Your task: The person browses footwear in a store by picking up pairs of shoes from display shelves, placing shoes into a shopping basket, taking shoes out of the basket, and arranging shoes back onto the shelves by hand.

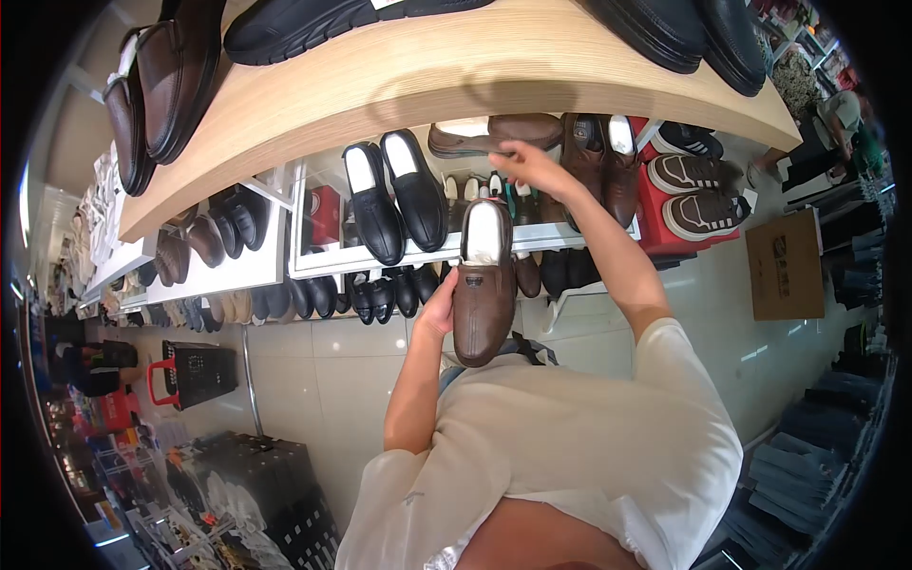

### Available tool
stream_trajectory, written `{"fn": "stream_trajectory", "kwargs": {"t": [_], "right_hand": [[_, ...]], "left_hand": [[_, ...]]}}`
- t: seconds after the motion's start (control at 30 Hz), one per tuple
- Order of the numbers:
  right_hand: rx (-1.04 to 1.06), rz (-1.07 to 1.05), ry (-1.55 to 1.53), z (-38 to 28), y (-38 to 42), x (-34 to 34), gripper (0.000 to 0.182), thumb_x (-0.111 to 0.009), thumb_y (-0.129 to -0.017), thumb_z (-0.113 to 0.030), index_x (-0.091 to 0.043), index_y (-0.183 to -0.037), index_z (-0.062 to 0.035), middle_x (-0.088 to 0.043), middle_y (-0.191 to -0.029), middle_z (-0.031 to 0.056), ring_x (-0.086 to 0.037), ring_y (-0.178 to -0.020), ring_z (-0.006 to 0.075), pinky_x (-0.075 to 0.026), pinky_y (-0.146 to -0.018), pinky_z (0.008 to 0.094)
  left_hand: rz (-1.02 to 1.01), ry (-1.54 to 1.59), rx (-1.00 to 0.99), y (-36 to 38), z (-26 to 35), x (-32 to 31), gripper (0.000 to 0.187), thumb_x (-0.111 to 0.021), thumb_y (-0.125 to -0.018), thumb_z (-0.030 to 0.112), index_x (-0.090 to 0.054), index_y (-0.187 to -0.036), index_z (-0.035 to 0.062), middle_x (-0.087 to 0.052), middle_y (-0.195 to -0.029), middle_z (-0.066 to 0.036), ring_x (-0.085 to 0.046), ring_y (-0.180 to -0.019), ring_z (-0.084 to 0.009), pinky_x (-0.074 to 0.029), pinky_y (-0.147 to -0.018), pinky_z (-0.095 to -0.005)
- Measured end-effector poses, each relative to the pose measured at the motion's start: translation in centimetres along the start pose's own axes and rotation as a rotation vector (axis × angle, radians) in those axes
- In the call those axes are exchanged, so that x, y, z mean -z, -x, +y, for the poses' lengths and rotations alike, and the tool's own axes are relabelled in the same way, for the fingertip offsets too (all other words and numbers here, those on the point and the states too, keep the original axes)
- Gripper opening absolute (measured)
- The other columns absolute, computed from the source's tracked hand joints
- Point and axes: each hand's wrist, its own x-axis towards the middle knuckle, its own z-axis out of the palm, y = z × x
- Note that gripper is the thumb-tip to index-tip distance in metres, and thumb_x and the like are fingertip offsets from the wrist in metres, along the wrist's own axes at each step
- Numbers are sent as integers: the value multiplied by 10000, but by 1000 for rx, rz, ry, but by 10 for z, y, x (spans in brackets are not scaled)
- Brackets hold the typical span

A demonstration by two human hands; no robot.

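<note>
A brown leather loafer [483, 309] with white paper in its opening is held in my left hand [442, 302], its toe pointing toward my body. My right hand [534, 169] is stretched over the glass shelf [328, 258], beside another brown shoe [527, 130] that lies sideways under the wooden shelf's edge. The fingers of that hand are apart and hold nothing. A pair of black loafers [401, 195], also stuffed with white, stands on the glass shelf left of the held shoe.
The wooden shelf [399, 71] with large shoes spans the top. Brown lace-up shoes [601, 166] stand right of my right hand, near grey sneakers [701, 214] on red boxes. A cardboard box [787, 271] is at right, a black basket [201, 373] at left.
</note>
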Motion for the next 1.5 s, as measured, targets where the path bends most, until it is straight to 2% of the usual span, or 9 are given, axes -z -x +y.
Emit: {"fn": "stream_trajectory", "kwargs": {"t": [0.07, 0.13, 0.23, 0.47, 0.53, 0.7, 1.1, 1.33, 1.5], "right_hand": [[93, 348, 265, -21, -16, 19, 701, -776, -754, -524, -633, -1174, 19, -650, -1057, 180, -654, -899, 263, -514, -774, 341], [439, 453, 601, -13, -42, 30, 731, -798, -721, -471, -580, -1268, -38, -627, -1185, 213, -602, -1107, 354, -485, -904, 428], [499, 258, 907, 1, -72, 37, 833, -821, -682, -429, -489, -1358, -74, -579, -1289, 228, -496, -1255, 399, -394, -1027, 500], [467, 199, 988, -6, -72, 34, 865, -840, -657, -396, -456, -1372, -98, -583, -1279, 213, -517, -1219, 412, -334, -1072, 509], [462, 397, 1088, -33, -33, 17, 823, -835, -670, -399, -475, -1299, -10, -594, -1236, 230, -544, -1184, 395, -385, -1031, 484], [-10, 538, 530, -42, 50, -29, 790, -796, -707, -498, -483, -1106, 107, -603, -1059, 308, -603, -1031, 438, -500, -868, 470], [350, 744, 562, 27, 51, -51, 672, -861, -669, -378, -535, -1101, 20, -578, -1062, 226, -564, -1013, 405, -462, -878, 454], [335, 759, 554, -3, 12, -49, 667, -856, -655, -390, -508, -1039, 30, -562, -1023, 214, -553, -1001, 390, -431, -881, 470], [210, 1107, 429, 39, 32, -102, 731, -885, -617, -374, -476, -1080, 18, -534, -1028, 196, -517, -1015, 379, -400, -886, 484]], "left_hand": [[6, 66, 12, 4, 1, 12, 602, -419, -1011, 537, -508, -1373, 64, -602, -1306, -119, -605, -1146, -241, -498, -990, -418], [35, 179, 13, 10, 3, 16, 658, -437, -982, 594, -523, -1363, 65, -617, -1283, -122, -623, -1112, -243, -526, -946, -413], [104, 188, 20, 19, 6, 9, 731, -467, -917, 687, -559, -1326, 88, -637, -1227, -110, -644, -1050, -268, -549, -902, -423], [122, 262, -50, 29, 7, 4, 719, -399, -950, 674, -544, -1345, 91, -621, -1260, -115, -630, -1095, -279, -544, -919, -442], [84, 213, -129, 31, 10, 4, 722, -377, -963, 663, -511, -1373, 84, -598, -1296, -122, -607, -1140, -286, -523, -953, -450], [-3, 174, -363, 17, 9, 1, 601, -336, -1045, 495, -412, -1432, 41, -514, -1407, -141, -493, -1294, -284, -399, -1092, -449], [-27, 106, -387, -2, 16, 8, 546, -457, -1027, 431, -386, -1465, 112, -501, -1428, -81, -470, -1312, -254, -396, -1091, -448], [-42, 110, -389, 3, 2, 11, 669, -362, -1013, 553, -342, -1480, 74, -439, -1476, -113, -409, -1361, -293, -323, -1138, -471], [-13, 100, -435, 5, 2, 17, 630, -364, -1027, 518, -359, -1468, 67, -460, -1460, -116, -434, -1344, -295, -341, -1128, -471]]}}
